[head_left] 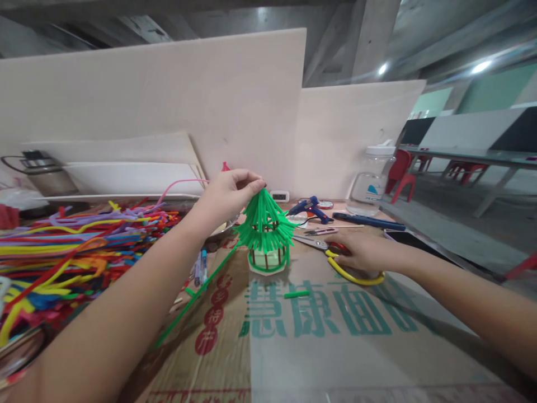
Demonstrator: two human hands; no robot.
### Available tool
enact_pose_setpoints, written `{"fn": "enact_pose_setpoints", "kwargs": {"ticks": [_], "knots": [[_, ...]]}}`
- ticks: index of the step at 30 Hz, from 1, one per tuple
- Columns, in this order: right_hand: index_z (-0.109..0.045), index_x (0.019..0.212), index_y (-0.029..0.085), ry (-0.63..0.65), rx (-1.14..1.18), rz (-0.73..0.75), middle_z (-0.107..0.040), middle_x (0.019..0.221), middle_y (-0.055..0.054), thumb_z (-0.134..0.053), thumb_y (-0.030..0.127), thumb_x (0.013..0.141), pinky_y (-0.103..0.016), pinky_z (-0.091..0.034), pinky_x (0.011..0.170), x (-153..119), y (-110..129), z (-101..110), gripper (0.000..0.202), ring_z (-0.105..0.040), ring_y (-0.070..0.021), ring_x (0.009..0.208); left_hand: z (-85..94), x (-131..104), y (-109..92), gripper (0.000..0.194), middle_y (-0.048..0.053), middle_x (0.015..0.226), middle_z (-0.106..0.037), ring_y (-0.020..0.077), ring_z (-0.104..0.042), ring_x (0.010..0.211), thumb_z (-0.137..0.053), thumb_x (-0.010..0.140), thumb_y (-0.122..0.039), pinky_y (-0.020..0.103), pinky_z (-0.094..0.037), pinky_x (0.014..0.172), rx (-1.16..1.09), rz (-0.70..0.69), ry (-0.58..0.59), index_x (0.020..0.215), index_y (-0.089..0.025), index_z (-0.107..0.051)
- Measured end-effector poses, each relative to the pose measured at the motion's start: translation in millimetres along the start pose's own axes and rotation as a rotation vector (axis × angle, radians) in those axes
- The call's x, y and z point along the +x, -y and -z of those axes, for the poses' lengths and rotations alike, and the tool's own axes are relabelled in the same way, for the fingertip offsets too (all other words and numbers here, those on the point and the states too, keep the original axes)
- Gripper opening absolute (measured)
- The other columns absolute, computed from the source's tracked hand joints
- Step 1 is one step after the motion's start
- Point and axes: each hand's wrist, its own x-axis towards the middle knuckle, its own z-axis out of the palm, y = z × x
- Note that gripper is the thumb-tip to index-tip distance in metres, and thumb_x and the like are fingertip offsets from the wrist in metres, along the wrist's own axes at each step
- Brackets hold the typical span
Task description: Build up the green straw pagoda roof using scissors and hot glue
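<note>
A small pavilion model [267, 232] made of green pipe cleaners, with a fringed roof and brown posts, stands on the flattened cardboard [319, 336]. My left hand [229, 193] pinches the peak of its roof from above. My right hand [363, 250] rests on the yellow-handled scissors [331, 253] that lie flat to the right of the model; its fingers lie over the handle loops. A long green pipe cleaner [197, 294] runs down and left from the model's base. A short green offcut [296, 294] lies in front of it.
A big heap of coloured pipe cleaners [71, 246] fills the left side. Behind the model lie a blue glue gun [309, 207], a dark blue cutter [369, 221] and a clear plastic jar [371, 182]. Pale boards [210, 106] wall off the back. Pens [201, 266] lie by my left forearm.
</note>
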Motion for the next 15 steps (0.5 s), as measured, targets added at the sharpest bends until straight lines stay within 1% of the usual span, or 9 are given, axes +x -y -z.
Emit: {"fn": "enact_pose_setpoints", "kwargs": {"ticks": [3, 5, 9, 12, 14, 15], "knots": [[-0.061, 0.131, 0.031, -0.006, -0.012, 0.046, -0.07, 0.122, -0.007, -0.058, 0.043, 0.086, -0.035, -0.046, 0.078, -1, 1, 3, 0.046, -0.065, -0.029, 0.102, -1.4, 0, 0, 0.036, 0.005, 0.081, -0.07, 0.0156, -0.061, 0.068, -0.06, 0.084, -0.05, 0.026, -0.044, 0.061, 0.005, 0.001, 0.009, 0.088, -0.015, -0.07], [-0.065, 0.125, 0.03, -0.015, -0.013, 0.04, -0.07, 0.12, -0.008, -0.057, 0.044, 0.087, -0.035, -0.045, 0.076, -2, 3, 5, 0.041, -0.065, -0.0287, 0.1, -3.3, -1, -1, 0.036, 0.005, 0.082, -0.071, 0.0157, -0.061, 0.07, -0.06, 0.085, -0.049, 0.026, -0.044, 0.063, 0.018, -0.006, 0.005, 0.088, -0.015, -0.07], [-0.072, 0.106, 0.026, -0.104, 0.04, -0.066, -0.074, 0.098, -0.007, -0.05, 0.043, 0.091, -0.029, -0.04, 0.063, -2, 14, 11, 0.031, -0.066, -0.0233, 0.079, -7.0, -2, -5, 0.035, 0.005, 0.088, -0.072, 0.0158, -0.062, 0.076, -0.059, 0.087, -0.047, 0.026, -0.046, 0.07, 0.049, -0.036, -0.009, 0.09, -0.013, -0.07], [-0.071, 0.091, 0.023, -0.186, 0.092, -0.088, -0.073, 0.084, -0.005, -0.044, 0.047, 0.095, -0.028, -0.035, 0.059, 4, 20, 14, 0.037, -0.062, -0.02, 0.069, -7.7, -1, -3, 0.038, 0.006, 0.089, -0.073, 0.016, -0.062, 0.076, -0.061, 0.086, -0.048, 0.026, -0.047, 0.07, 0.019, -0.016, 0.002, 0.093, -0.013, -0.071], [-0.069, 0.082, 0.021, -0.231, 0.1, -0.089, -0.069, 0.075, -0.004, -0.041, 0.051, 0.096, -0.028, -0.034, 0.058, 14, 17, 13, 0.043, -0.059, -0.0183, 0.064, -7.4, 0, -1, 0.04, 0.006, 0.089, -0.073, 0.0167, -0.063, 0.077, -0.061, 0.086, -0.05, 0.026, -0.047, 0.07, -0.008, -0.005, 0.008, 0.095, -0.013, -0.071], [-0.068, 0.079, 0.021, -0.264, 0.097, -0.112, -0.068, 0.072, -0.004, -0.041, 0.052, 0.096, -0.028, -0.033, 0.058, 21, 13, 12, 0.044, -0.057, -0.018, 0.063, -7.1, 0, 1, 0.041, 0.007, 0.09, -0.074, 0.0173, -0.063, 0.078, -0.061, 0.086, -0.051, 0.027, -0.047, 0.07, -0.015, -0.007, 0.013, 0.096, -0.013, -0.072]]}}
